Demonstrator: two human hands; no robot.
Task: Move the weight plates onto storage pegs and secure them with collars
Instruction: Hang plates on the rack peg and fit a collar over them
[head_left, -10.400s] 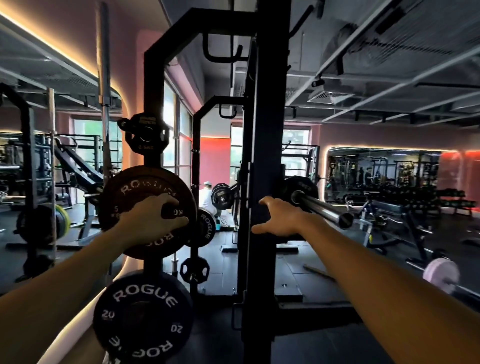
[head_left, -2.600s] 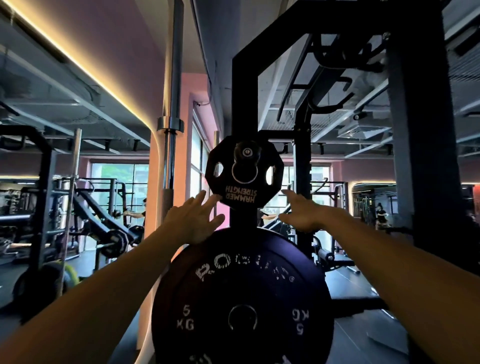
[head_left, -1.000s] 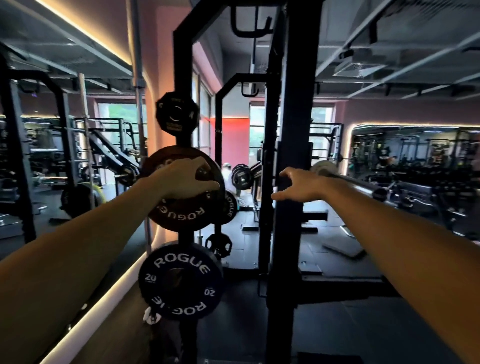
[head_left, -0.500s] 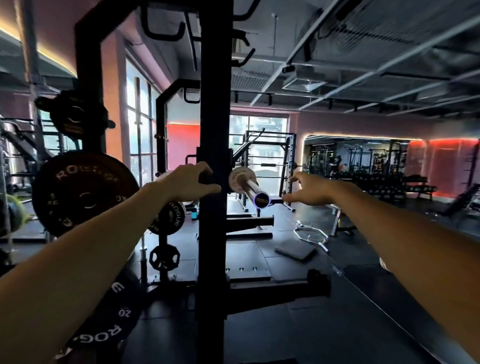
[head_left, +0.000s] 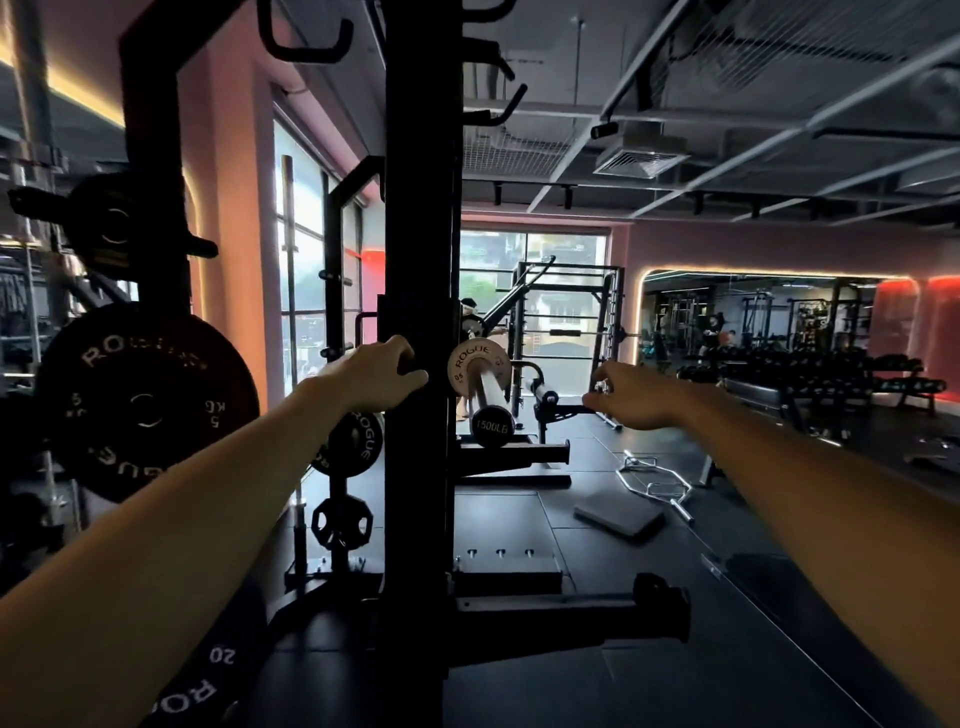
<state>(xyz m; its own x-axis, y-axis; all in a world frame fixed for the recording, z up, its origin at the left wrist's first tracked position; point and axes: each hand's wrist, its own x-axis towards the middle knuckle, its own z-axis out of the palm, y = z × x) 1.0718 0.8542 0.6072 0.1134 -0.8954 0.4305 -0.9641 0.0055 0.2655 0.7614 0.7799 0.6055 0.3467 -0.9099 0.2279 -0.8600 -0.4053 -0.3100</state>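
Note:
My left hand (head_left: 382, 375) curls its fingers on the left edge of the black rack upright (head_left: 423, 218). Just right of that upright, a barbell sleeve (head_left: 491, 410) points at me and carries a small white Rogue plate (head_left: 478, 366). Right of the sleeve end, my right hand (head_left: 631, 397) hovers in the air with loosely bent fingers and holds nothing. A black 5 kg Rogue plate (head_left: 145, 405) hangs on a storage peg at the left, under a smaller plate (head_left: 114, 228). A 20 kg plate (head_left: 205, 686) shows at the bottom left. I see no collar.
Another Rogue plate (head_left: 363, 441) and a small grip plate (head_left: 343, 522) hang on a farther post. On the dark rubber floor to the right lie a grey pad (head_left: 618, 517) and a chrome hex bar (head_left: 654, 480). Dumbbell racks (head_left: 810, 369) line the mirrored wall.
My left hand left the 5 kg plate and moved right onto the upright. My right hand came off the upright and swung out past the barbell end. My view turned right.

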